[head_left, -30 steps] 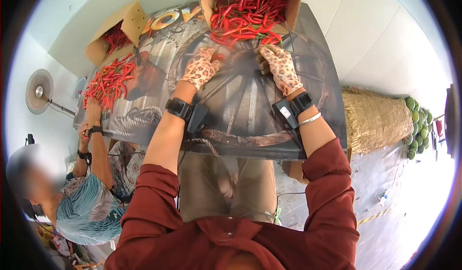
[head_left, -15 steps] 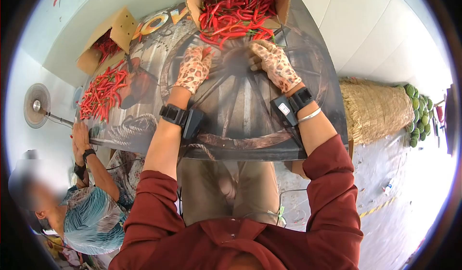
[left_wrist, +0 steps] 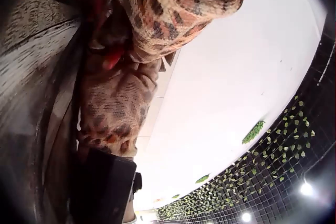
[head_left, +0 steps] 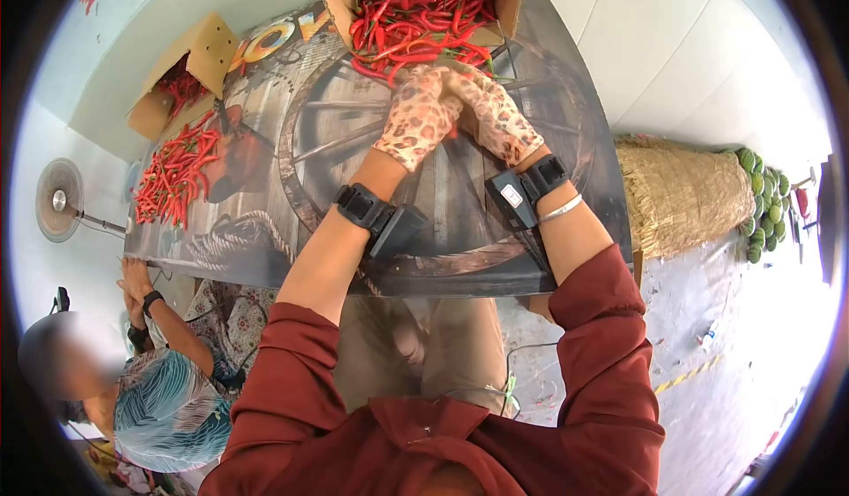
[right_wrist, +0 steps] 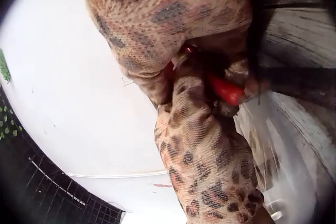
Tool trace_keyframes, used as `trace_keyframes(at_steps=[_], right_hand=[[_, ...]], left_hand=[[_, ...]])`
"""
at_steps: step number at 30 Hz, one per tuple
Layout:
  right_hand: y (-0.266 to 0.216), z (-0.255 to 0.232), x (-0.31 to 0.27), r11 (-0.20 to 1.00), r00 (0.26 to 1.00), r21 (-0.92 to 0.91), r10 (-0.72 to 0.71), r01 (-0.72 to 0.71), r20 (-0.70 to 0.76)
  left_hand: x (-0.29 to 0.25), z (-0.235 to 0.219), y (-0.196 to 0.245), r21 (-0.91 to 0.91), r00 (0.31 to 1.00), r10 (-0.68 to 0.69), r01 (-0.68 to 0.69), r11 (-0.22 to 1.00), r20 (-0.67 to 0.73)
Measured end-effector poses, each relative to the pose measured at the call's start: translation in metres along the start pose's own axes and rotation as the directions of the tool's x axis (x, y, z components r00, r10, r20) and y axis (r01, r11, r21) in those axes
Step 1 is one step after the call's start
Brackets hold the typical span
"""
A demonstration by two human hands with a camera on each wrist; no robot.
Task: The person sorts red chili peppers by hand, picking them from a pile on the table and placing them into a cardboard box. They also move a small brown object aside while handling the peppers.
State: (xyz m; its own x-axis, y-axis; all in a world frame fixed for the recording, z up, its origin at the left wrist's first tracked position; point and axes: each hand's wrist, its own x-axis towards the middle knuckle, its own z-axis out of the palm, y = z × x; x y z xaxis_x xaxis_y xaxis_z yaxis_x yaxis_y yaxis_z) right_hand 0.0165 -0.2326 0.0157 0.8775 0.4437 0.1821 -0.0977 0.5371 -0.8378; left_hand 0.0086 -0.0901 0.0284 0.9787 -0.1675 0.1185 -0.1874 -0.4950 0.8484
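Observation:
An open cardboard box full of red chilies lies on its side at the far edge of the printed table. Just in front of its mouth my two hands meet, both in leopard-print gloves. My left hand and my right hand have their fingers curled together around one red chili. That chili shows as a red sliver between the gloves in the left wrist view. Most of it is hidden by the fingers.
A second box and a loose pile of chilies lie at the table's left end, where another person sits. A fan stands at far left. A straw basket and green fruits are on the floor to the right.
My hands were apart on the table before the box. They have come together at the middle, the left hand moving right. The other person's hands have dropped from the chili pile.

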Motion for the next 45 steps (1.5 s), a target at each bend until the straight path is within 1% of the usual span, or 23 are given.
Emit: trace_keyframes(at_steps=[1,2,3,4,5,6,7,8,10,13,16,19,22,24,26,27,34,36,37,39,42,43,45], right_hand=[[-0.005,-0.003,-0.001,0.990,0.998,-0.128,0.054,-0.057,-0.027],[-0.008,-0.006,-0.001,0.961,0.993,-0.252,0.103,-0.114,-0.058],[0.002,-0.007,0.001,0.602,0.864,-0.631,-0.431,0.489,0.260],[0.004,-0.012,0.004,0.598,0.860,-0.629,-0.437,0.497,0.264],[0.006,-0.017,0.006,0.912,0.965,-0.315,-0.254,0.263,0.069],[0.005,-0.016,0.007,0.995,0.999,0.098,0.017,-0.014,-0.031],[0.008,-0.012,0.013,1.000,0.984,0.028,-0.006,0.011,-0.178],[0.005,-0.014,0.012,1.000,0.984,0.027,-0.007,0.012,-0.179],[-0.005,-0.012,0.006,0.961,0.986,0.264,0.120,-0.087,-0.113],[-0.005,-0.010,0.003,0.967,0.985,0.246,0.108,-0.072,-0.138],[-0.001,-0.014,0.007,0.968,0.984,0.242,0.106,-0.070,-0.141],[-0.004,-0.013,0.005,0.975,0.982,0.206,0.112,-0.080,-0.151],[-0.012,0.001,0.000,0.986,0.965,0.132,0.129,-0.100,-0.227],[-0.010,0.001,0.000,0.988,0.973,0.137,0.098,-0.070,-0.207],[-0.004,-0.010,0.005,0.983,0.981,0.167,0.104,-0.076,-0.164],[-0.001,-0.014,0.007,0.978,0.988,0.193,0.104,-0.080,-0.117],[-0.005,-0.007,0.005,0.969,0.994,0.234,0.093,-0.079,-0.051],[-0.012,0.009,0.001,0.978,0.948,0.196,0.132,-0.077,-0.289],[-0.008,0.002,0.003,0.977,0.948,0.198,0.133,-0.077,-0.288],[0.000,-0.019,0.009,0.929,0.991,0.348,0.129,-0.130,0.026],[0.002,-0.013,0.008,0.941,0.991,0.327,0.111,-0.084,-0.067],[0.002,-0.015,0.009,0.943,0.990,0.315,0.128,-0.106,-0.051],[0.002,-0.019,0.012,0.929,0.989,0.351,0.141,-0.114,-0.052]], left_hand=[[0.004,0.001,-0.007,0.301,0.926,0.352,-0.300,0.905,-0.134],[0.005,0.003,-0.012,0.305,0.926,0.353,-0.301,0.904,-0.132],[0.002,0.003,-0.008,0.292,0.888,0.425,-0.365,0.884,-0.178],[0.001,0.001,-0.003,0.282,0.839,0.495,-0.431,0.858,-0.226],[0.001,-0.003,0.001,0.351,0.804,0.538,-0.441,0.826,-0.254],[0.004,-0.008,0.003,0.350,0.786,0.544,-0.442,0.826,-0.292],[0.006,-0.014,0.004,0.390,0.773,0.545,-0.416,0.821,-0.323],[0.008,-0.020,0.005,0.427,0.760,0.545,-0.388,0.817,-0.353],[0.022,-0.033,-0.004,0.628,0.706,0.626,-0.331,0.704,-0.331],[0.046,-0.048,-0.020,0.684,0.680,0.665,-0.326,0.653,-0.310],[0.069,-0.059,-0.030,0.691,0.749,0.597,-0.269,0.671,-0.289],[0.096,-0.068,-0.041,0.733,0.929,0.276,-0.006,0.680,-0.248],[0.102,-0.066,-0.053,0.633,0.960,0.200,-0.031,0.774,-0.197],[0.104,-0.066,-0.054,0.664,0.969,0.169,-0.006,0.748,-0.182],[0.107,-0.072,-0.048,0.687,0.996,0.085,-0.061,0.724,-0.002],[0.109,-0.069,-0.052,0.757,0.996,0.089,-0.038,0.653,-0.027],[0.104,-0.067,-0.048,0.768,0.999,0.049,-0.018,0.641,-0.017],[0.096,-0.064,-0.044,0.770,0.999,0.046,-0.024,0.637,-0.007],[0.091,-0.063,-0.042,0.766,0.997,0.076,-0.042,0.642,-0.009],[0.072,-0.058,-0.033,0.712,0.991,0.135,-0.085,0.697,-0.014],[0.056,-0.048,-0.040,0.712,0.981,0.189,-0.103,0.695,-0.042],[0.053,-0.047,-0.043,0.692,0.964,0.266,-0.179,0.699,-0.020],[0.044,-0.044,-0.042,0.693,0.967,0.255,-0.175,0.699,-0.013]])
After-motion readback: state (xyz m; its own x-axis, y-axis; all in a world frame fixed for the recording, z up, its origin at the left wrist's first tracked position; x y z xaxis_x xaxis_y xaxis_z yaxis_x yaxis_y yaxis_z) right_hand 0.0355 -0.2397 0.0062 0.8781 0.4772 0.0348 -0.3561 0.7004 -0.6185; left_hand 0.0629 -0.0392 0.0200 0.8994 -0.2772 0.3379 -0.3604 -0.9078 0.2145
